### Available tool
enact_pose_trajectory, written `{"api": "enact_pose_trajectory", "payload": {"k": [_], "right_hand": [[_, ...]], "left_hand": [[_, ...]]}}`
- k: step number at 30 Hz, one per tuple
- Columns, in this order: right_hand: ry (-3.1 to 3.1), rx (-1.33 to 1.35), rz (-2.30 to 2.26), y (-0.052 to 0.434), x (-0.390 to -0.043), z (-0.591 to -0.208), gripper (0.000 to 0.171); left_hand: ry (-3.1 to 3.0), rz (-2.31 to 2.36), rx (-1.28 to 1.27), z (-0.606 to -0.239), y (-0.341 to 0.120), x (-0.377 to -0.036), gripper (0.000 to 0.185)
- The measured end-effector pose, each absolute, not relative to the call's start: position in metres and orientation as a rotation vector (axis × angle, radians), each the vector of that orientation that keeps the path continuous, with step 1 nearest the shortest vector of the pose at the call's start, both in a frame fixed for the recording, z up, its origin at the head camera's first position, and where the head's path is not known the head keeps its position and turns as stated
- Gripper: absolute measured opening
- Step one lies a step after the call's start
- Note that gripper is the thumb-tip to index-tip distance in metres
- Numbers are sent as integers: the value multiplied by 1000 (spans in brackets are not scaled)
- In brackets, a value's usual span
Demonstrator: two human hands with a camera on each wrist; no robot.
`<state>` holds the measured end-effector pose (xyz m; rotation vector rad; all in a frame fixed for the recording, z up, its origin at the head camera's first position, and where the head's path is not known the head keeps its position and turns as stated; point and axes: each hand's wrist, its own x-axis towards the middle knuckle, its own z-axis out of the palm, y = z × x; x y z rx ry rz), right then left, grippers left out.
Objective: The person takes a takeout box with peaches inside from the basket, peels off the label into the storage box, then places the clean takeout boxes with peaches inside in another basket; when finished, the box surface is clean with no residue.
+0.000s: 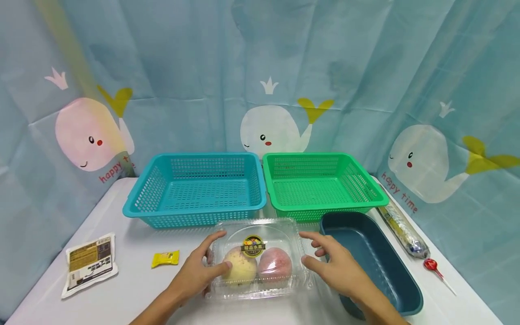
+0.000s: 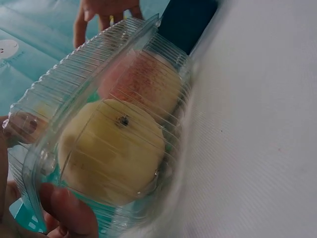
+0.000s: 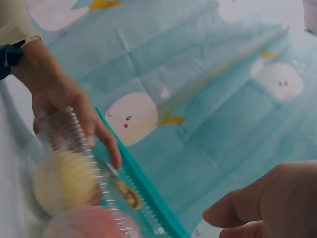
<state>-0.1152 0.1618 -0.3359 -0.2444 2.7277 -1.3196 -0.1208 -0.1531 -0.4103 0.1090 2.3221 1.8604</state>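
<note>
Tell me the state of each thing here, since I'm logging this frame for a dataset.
clear clamshell box: lid closed, two fruits inside, on the table.
left hand: grips the box's left side.
right hand: fingers extended beside the box; contact unclear.
blue basket: upright, empty.
green basket: upright, empty.
dark blue tub: upright, empty.
lollipop: wrapped.
</note>
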Motion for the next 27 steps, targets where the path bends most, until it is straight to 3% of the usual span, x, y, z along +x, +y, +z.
{"api": "enact_pose_trajectory", "payload": {"k": [12, 27], "right_hand": [[2567, -705, -1363, 151, -157, -295, 37], [2487, -667, -1301, 97, -190, -312, 23]], "left_hand": [[2331, 1854, 96, -409, -153, -119, 75], [2336, 1865, 28, -409, -151, -120, 76]]}}
